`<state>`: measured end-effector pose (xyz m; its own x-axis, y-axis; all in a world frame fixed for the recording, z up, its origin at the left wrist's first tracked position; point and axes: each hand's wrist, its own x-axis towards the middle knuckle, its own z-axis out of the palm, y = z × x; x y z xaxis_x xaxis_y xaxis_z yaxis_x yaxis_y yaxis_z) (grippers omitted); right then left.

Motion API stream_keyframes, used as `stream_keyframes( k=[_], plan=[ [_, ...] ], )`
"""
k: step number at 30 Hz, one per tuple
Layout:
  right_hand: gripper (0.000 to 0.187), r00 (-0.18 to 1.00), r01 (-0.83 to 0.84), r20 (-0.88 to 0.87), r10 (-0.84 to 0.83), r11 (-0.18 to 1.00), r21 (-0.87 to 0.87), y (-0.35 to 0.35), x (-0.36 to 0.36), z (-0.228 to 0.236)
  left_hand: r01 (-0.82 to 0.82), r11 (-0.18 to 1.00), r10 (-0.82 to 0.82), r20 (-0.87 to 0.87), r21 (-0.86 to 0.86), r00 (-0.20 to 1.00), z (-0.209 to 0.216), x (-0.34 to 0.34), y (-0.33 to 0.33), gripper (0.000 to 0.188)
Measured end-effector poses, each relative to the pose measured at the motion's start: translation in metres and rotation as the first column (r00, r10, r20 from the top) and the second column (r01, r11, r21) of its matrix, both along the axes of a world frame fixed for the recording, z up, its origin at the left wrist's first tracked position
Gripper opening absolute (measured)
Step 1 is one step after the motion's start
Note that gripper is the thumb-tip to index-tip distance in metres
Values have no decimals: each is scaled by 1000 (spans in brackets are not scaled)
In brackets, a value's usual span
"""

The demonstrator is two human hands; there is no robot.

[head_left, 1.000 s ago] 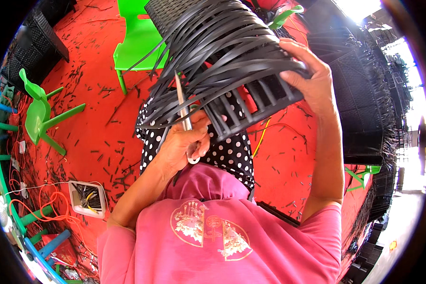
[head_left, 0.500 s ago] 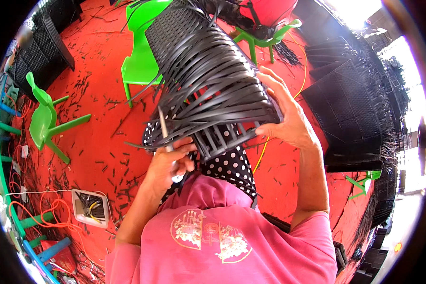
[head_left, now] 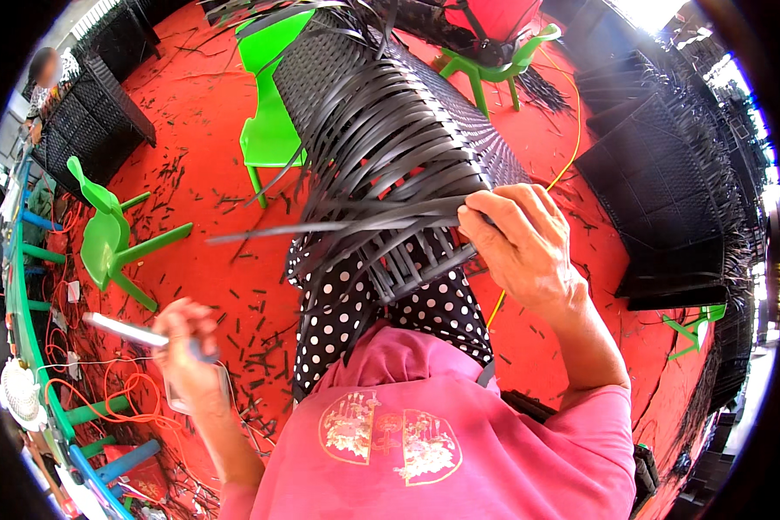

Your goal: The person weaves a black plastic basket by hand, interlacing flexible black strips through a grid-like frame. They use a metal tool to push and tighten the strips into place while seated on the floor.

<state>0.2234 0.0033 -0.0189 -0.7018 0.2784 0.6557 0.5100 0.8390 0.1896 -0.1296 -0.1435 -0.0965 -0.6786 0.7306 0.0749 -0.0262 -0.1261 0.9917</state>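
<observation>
Red floor (head_left: 217, 269), littered w/ black offcuts, was seen below. Nearest, a tool (head_left: 134, 333) was gripped in the closed left hand (head_left: 186, 347), low left. Right hand (head_left: 520, 247) was clamped on black strips (head_left: 364, 227) at the woven frame (head_left: 390, 147), centre. Green chairs (head_left: 269, 121) were set beyond.

bright daylight, fisheye-bent edges — glare top-right

green plastic chairs (head_left: 269, 113): 3 | black woven furniture frame (head_left: 390, 147): 1 | hand tool (head_left: 139, 334): 1
</observation>
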Motion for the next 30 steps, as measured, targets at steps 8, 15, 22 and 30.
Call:
stream_keyframes(
  k=[8,15,22,30],
  plan=[
    [31,985,-159,29,168,968,-196,-28,11,4,848,512,-693,-519,136,501,63,137,70,24],
    [31,975,-123,-208,72,962,-243,-41,34,-4,883,445,-895,-57,-152,442,41,169,65,18],
    [45,951,-141,-278,-134,610,-779,-76,17,-26,873,487,-853,195,-38,484,49,149,51,14],
    [15,722,-516,-676,-148,535,-669,-57,2,-26,824,525,-832,74,-212,549,23,130,39,12]
  ],
)
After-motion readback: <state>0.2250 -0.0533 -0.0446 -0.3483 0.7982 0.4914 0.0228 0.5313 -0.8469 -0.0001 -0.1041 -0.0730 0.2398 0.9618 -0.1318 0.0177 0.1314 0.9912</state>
